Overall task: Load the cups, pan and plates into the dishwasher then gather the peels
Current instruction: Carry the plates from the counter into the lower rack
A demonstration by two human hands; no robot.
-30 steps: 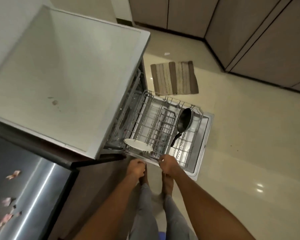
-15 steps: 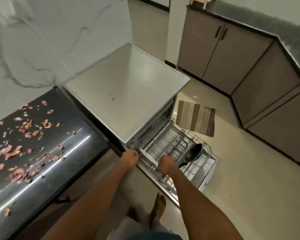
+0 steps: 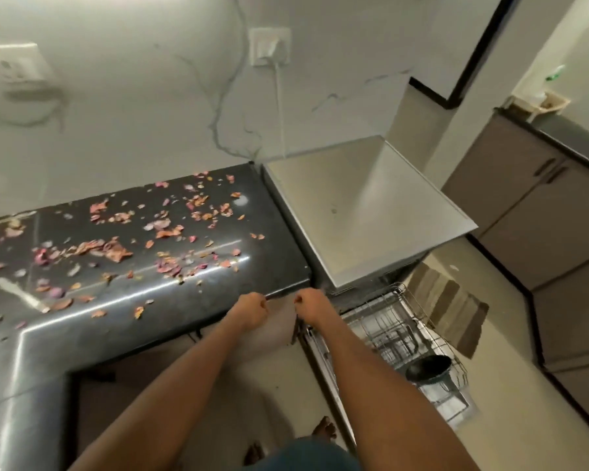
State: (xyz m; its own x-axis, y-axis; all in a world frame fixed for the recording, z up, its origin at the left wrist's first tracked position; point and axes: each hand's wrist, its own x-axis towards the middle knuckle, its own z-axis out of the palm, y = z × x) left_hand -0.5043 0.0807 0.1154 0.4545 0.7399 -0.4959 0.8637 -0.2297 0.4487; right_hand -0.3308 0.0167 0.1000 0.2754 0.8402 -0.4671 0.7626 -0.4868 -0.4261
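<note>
Item: peels (image 3: 116, 248). Scattered over the dark tabletop (image 3: 170, 300), left of the dishwasher (image 3: 364, 212); none gathered.
Item: pan (image 3: 428, 368). In the pulled-out rack (image 3: 398, 331), low and in front of the dishwasher; plates and cups not visible from here.
Item: left hand (image 3: 250, 311). Fingers curled, holding nothing, at the tabletop's near edge beside the dishwasher.
Item: right hand (image 3: 312, 307). Same, fingers curled and empty, above the rack's corner.
Step, judged: loading seems finished; peel gathering is about to start. Next move calls for reaching left over the tabletop and sweeping the peels into one heap.
</note>
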